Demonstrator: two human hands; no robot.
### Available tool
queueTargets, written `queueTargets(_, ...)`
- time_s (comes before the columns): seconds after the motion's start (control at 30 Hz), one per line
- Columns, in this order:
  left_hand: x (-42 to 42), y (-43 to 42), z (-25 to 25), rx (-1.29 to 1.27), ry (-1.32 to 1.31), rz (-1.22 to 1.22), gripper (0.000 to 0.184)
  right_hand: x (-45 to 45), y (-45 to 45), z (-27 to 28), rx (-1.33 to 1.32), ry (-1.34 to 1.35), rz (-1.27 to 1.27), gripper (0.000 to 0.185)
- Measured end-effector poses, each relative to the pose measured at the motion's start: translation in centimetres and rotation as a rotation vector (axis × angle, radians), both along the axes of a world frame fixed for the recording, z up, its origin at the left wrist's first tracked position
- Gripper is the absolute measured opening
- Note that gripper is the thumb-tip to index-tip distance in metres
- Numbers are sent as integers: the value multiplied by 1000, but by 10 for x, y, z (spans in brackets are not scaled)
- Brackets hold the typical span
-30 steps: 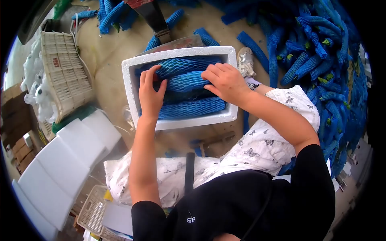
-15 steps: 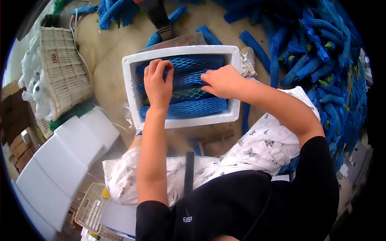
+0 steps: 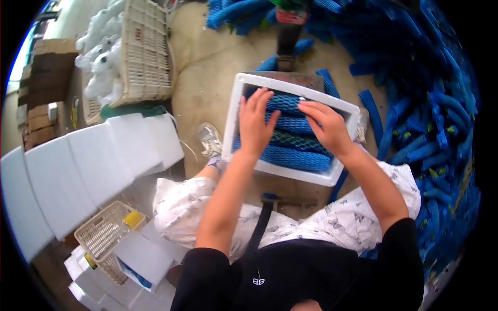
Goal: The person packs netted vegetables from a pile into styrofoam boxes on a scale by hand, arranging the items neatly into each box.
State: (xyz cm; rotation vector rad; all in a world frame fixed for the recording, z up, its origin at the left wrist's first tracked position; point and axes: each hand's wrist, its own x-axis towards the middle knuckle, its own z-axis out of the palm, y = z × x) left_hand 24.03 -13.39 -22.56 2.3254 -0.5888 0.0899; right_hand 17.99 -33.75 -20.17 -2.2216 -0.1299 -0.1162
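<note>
A white foam box [image 3: 232,119] sits tilted in view between my knees. Inside lie several long vegetables in blue foam netting [image 3: 295,158], side by side; green shows through one netted vegetable [image 3: 291,140] near the front. My left hand [image 3: 257,123] is over the left ends of the rear ones, fingers stretched and thumb apart. Toward the box's right side, my right hand [image 3: 328,127] has its fingers extended at the rear netted vegetables, thumb away from the index finger. Neither hand is closed around a vegetable. The far left ends are hidden by my left hand.
A large heap of blue-netted vegetables [image 3: 441,129] covers the right side. White foam lids [image 3: 78,160] lie in an overlapping row at left. Beyond them stands a plastic crate [image 3: 148,52] beside white bagged items [image 3: 104,65]. A smaller basket [image 3: 104,228] is lower left.
The view has shifted, so the box appears further right and more tilted. Both hands have loosened from bent fingers to more extended ones over the netted vegetables.
</note>
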Motion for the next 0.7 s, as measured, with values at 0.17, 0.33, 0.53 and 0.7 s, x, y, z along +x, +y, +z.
queueTargets(0.17, -39, 2, -30, 309, 109, 28, 79, -59, 8, -44, -487, 247, 77, 62)
queueTargets(0.33, -21, 40, 38, 232, -61, 457, 92, -83, -28, -4, -147, -30, -535, 77)
queueTargets(0.53, -15, 60, -39, 181, 495, 457, 46, -104, -94, -92, 161, 583, -586, 52)
queueTargets(0.7, -69, 105, 83, 24, 305, 535, 42, -113, -85, 28, -118, 324, -401, 35)
